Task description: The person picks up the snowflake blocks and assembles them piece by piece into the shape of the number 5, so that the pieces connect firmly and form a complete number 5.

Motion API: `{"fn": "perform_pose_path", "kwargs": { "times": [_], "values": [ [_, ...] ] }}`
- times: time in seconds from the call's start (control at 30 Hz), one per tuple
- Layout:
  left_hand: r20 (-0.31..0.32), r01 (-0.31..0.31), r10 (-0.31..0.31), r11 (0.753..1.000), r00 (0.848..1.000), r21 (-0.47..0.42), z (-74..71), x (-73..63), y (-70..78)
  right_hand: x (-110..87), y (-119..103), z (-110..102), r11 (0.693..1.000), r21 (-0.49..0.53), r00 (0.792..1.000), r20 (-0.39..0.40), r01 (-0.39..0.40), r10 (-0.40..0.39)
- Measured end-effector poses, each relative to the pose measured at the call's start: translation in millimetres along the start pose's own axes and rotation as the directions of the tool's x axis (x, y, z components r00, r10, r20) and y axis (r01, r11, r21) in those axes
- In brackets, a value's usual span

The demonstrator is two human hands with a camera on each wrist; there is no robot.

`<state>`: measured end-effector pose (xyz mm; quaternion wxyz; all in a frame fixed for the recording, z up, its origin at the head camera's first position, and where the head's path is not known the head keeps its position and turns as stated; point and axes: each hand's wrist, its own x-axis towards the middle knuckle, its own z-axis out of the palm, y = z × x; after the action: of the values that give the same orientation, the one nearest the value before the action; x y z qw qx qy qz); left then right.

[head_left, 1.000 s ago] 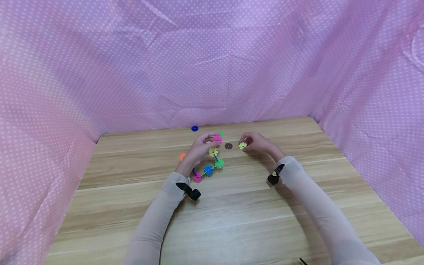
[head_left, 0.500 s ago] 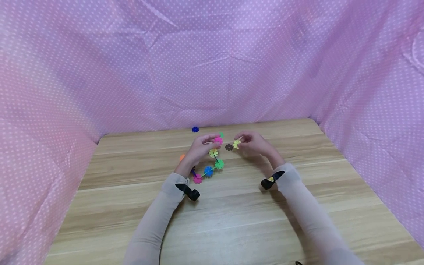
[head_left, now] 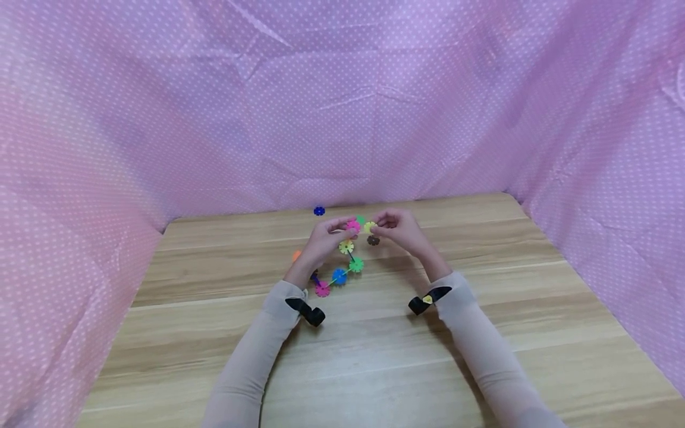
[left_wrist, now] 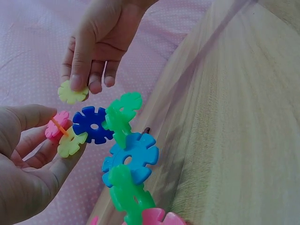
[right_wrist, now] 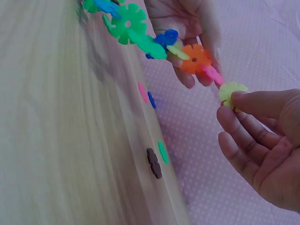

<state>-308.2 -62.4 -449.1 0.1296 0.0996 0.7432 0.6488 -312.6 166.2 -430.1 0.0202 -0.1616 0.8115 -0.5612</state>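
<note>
In the head view, my left hand point(head_left: 321, 242) holds a chain of flower-shaped interlocking plastic discs, pinching it near its pink end disc point(head_left: 353, 227). The chain hangs down through a yellow disc point(head_left: 346, 246), a green disc point(head_left: 356, 264), a light blue disc point(head_left: 339, 276) and a lower pink disc point(head_left: 322, 289). Close by on the right, my right hand point(head_left: 404, 233) pinches a single pale yellow disc point(right_wrist: 230, 93) between thumb and index finger. In the right wrist view this disc sits right beside the pink end; whether they touch I cannot tell. An orange disc point(right_wrist: 194, 59) joins that pink one.
Loose discs lie towards the wooden table's point(head_left: 348, 362) far edge: brown point(head_left: 373, 240), green point(head_left: 360, 219) and dark blue point(head_left: 319, 211). The right wrist view also shows a loose pink disc point(right_wrist: 143, 93). Pink dotted cloth point(head_left: 342, 119) hangs around the table.
My right hand has moved left with the pale yellow disc, from right of the brown disc to just beside the chain's pink end. The left hand has stayed nearly still.
</note>
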Motion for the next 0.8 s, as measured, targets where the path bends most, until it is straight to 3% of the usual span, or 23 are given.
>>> {"fn": "perform_pose_path", "kwargs": {
  "times": [0.2,0.53,0.8],
  "values": [
    [-0.012,-0.009,0.009,1.000,1.000,0.003,-1.4,0.4,-0.5,-0.7,1.7,8.7,0.999,-0.025,0.998,-0.055,0.026,-0.027],
    [-0.004,-0.015,0.015,1.000,1.000,0.004,0.4,2.5,-1.1,-1.5,5.3,15.2,1.000,-0.008,0.998,-0.064,0.024,-0.024],
    [0.027,-0.014,0.014,1.000,1.000,-0.007,-0.8,3.3,-2.3,-13.1,-26.5,16.5,1.000,0.011,0.997,-0.072,0.014,-0.013]
  ]
}}
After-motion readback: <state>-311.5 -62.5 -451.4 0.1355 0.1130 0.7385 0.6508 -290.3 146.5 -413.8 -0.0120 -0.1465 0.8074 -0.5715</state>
